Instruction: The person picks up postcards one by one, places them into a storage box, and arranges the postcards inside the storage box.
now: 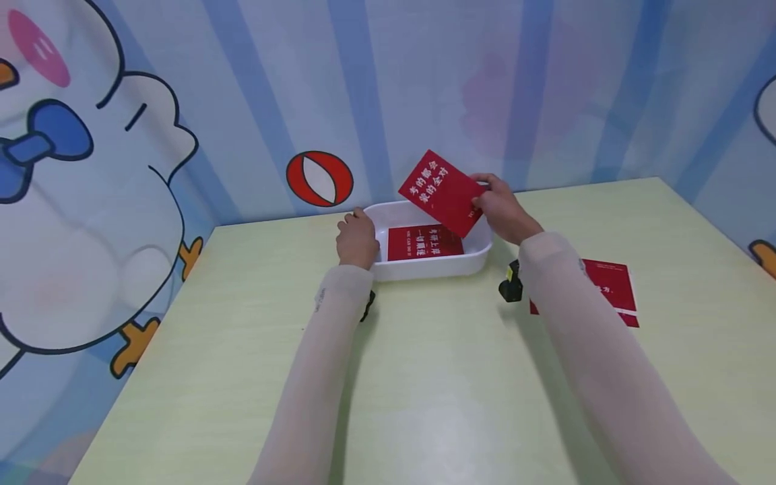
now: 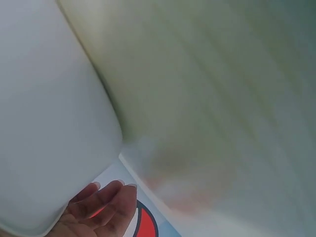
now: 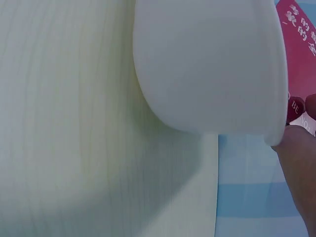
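A white plastic basin (image 1: 427,271) stands at the back of the table. My left hand (image 1: 356,239) grips its left end, with the fingers (image 2: 116,205) showing outside the wall in the left wrist view. My right hand (image 1: 506,212) pinches a red card (image 1: 439,188) with white Chinese writing by its right side, tilted above the right half of the basin. In the right wrist view, this card (image 3: 300,64) shows beyond the basin's rim, with thumb and fingertip at its lower part. Another red card (image 1: 417,244) with white writing lies inside the basin, partly covered by the held one.
On the pale table (image 1: 424,384), more red card (image 1: 612,286) with a white stripe lies to the right, partly hidden under my right sleeve (image 1: 594,337). A blue-striped backdrop (image 1: 412,87) with cartoon figures rises right behind the basin. A small black device (image 1: 511,286) hangs at my right wrist.
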A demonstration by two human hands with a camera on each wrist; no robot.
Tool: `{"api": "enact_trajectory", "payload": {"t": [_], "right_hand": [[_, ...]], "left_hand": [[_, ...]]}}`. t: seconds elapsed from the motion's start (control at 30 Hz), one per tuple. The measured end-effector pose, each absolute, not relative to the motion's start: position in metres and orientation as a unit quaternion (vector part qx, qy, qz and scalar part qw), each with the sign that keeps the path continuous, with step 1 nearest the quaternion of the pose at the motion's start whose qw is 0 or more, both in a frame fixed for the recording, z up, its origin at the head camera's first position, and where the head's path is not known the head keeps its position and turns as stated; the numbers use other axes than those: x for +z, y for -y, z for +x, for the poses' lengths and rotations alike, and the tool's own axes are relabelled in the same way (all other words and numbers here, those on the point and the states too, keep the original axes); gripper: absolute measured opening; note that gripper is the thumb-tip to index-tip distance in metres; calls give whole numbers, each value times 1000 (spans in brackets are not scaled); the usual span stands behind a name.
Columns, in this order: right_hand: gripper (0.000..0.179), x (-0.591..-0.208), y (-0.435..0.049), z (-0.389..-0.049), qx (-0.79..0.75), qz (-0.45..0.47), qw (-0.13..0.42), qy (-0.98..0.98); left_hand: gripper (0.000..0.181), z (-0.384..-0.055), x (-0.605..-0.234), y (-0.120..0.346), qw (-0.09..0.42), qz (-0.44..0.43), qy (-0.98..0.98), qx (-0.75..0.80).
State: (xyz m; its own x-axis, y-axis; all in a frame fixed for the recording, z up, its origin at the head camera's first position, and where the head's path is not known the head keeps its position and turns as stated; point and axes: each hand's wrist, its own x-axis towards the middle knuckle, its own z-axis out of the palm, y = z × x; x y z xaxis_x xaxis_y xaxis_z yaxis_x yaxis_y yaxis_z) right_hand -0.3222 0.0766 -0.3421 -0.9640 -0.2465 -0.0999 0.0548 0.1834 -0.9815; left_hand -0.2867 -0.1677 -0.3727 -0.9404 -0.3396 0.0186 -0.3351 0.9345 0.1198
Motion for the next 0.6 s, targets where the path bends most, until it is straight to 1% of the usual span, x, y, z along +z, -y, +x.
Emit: {"api": "enact_trajectory", "payload": {"t": [0.17, 0.3, 0.6], "right_hand": [[57, -345, -72, -324, -638, -63, 111, -760], [55, -345, -70, -324, -640, -69, 106, -758], [54, -348, -67, -323, -640, -81, 113, -756]], "left_hand": [[68, -286, -373, 167, 25, 164, 985, -47], [68, -286, -372, 167, 26, 166, 985, -38], [67, -282, -371, 167, 26, 164, 986, -31]]}}
